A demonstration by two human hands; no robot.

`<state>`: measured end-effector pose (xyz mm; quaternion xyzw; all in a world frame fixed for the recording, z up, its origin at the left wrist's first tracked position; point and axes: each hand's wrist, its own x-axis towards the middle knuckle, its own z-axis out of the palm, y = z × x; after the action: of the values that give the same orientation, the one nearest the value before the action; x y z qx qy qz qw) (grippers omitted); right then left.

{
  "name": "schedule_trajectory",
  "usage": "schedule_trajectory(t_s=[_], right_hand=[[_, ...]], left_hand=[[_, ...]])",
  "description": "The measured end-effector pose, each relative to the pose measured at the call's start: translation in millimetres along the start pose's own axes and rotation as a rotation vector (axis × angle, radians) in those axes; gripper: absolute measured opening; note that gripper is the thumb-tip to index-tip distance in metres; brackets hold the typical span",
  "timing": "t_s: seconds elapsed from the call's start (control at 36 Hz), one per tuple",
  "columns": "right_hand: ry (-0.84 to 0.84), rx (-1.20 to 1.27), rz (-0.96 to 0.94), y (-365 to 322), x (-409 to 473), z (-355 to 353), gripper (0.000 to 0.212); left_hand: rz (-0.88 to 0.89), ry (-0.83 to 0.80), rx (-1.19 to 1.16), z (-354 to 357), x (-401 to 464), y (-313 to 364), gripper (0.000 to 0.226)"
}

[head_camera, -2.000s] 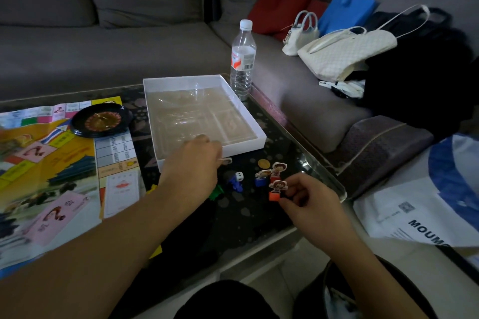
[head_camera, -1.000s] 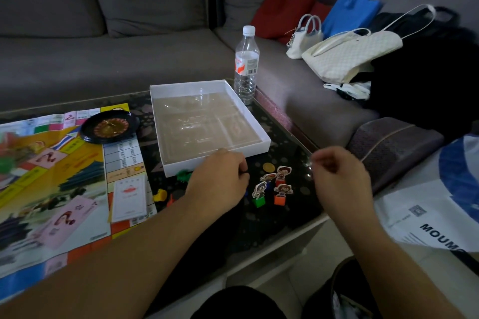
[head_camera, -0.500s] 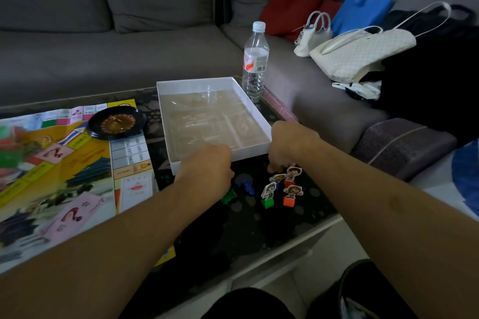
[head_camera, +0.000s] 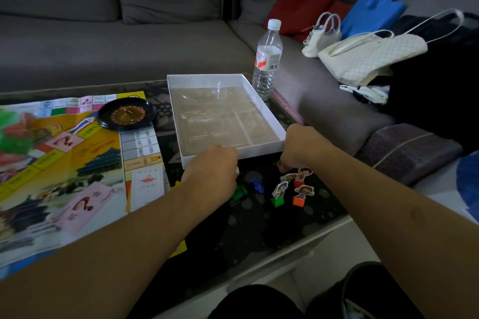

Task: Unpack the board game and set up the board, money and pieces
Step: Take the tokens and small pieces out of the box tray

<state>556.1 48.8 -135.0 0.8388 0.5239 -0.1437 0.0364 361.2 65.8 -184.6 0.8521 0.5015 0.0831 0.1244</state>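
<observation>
Moved: since half a second ago both hands sit almost where they were; my right hand has dropped a little toward the near right corner of the box, and the left hand has stayed at the near wall.
Left hand: back of the hand faces me, knuckles curled down against the box's front edge; the fingertips are hidden, so I cannot tell if they pinch anything.
Right hand: fingers curled down just beside the box corner, over a small round token; whether they hold it I cannot tell.
Box: white, shallow, open, on the dark glass table, with a clear moulded insert inside that looks emptied.
Pieces: card figures on coloured stands stand in a small group near my right hand; green and blue bits lie between the hands.
Board: unfolded board lies at the left, roulette wheel resting on its far corner.
Handling, box: I judge it light and thin-walled card, flexing if squeezed; best taken by two opposite walls, not one corner.
Handling, figures: light, top-heavy, easily tipped on slick glass; I'd pinch each by its stand, not the card.
Bottle: water bottle stands just beyond the box's far right corner.
</observation>
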Motion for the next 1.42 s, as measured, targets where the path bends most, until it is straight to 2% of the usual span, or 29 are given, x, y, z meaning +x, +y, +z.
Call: schedule_trajectory(t_s=[0.17,0.25,0.44,0.53,0.67,0.75,0.81,0.92,1.0,1.08,1.22,1.31,1.42], right_hand=[[0.041,-0.022,-0.064,-4,0,3,0.075],[0.057,-0.046,-0.125,-13,-2,7,0.064],[0.069,0.012,-0.206,-37,-1,19,0.053],[0.057,0.043,-0.236,-42,1,22,0.035],[0.099,0.056,-0.252,-34,-5,14,0.028],[0.054,-0.020,-0.276,-30,-22,6,0.024],[0.000,-0.127,-0.295,-33,-39,5,0.032],[0.081,-0.324,-0.352,-44,-58,10,0.040],[0.069,-0.294,-0.354,-52,-61,13,0.029],[0.070,-0.284,-0.386,-55,-66,14,0.036],[0.271,-0.137,-0.405,-52,-84,8,0.025],[0.335,-0.020,-0.404,-53,-100,13,0.022],[0.234,-0.033,-0.432,-51,-111,28,0.013]], left_hand=[[-0.004,0.002,-0.009,1,2,-1,0.017],[0.002,-0.007,-0.012,0,3,1,0.018],[-0.001,-0.016,-0.009,-1,8,3,0.020],[0.014,0.011,0.005,0,6,1,0.018],[0.019,0.040,-0.109,-5,-4,-7,0.022],[0.083,0.087,-0.190,-12,-17,-12,0.015],[0.154,0.044,-0.203,-14,-26,-13,0.013],[0.287,-0.013,-0.021,-5,-33,-14,0.030],[0.283,0.037,-0.002,-2,-36,-12,0.030],[0.284,0.095,-0.035,-5,-40,-10,0.017],[0.194,0.182,-0.110,-17,-47,-16,0.010],[0.172,0.192,-0.144,-22,-49,-21,0.008],[0.216,0.107,-0.148,-20,-49,-21,0.012]])
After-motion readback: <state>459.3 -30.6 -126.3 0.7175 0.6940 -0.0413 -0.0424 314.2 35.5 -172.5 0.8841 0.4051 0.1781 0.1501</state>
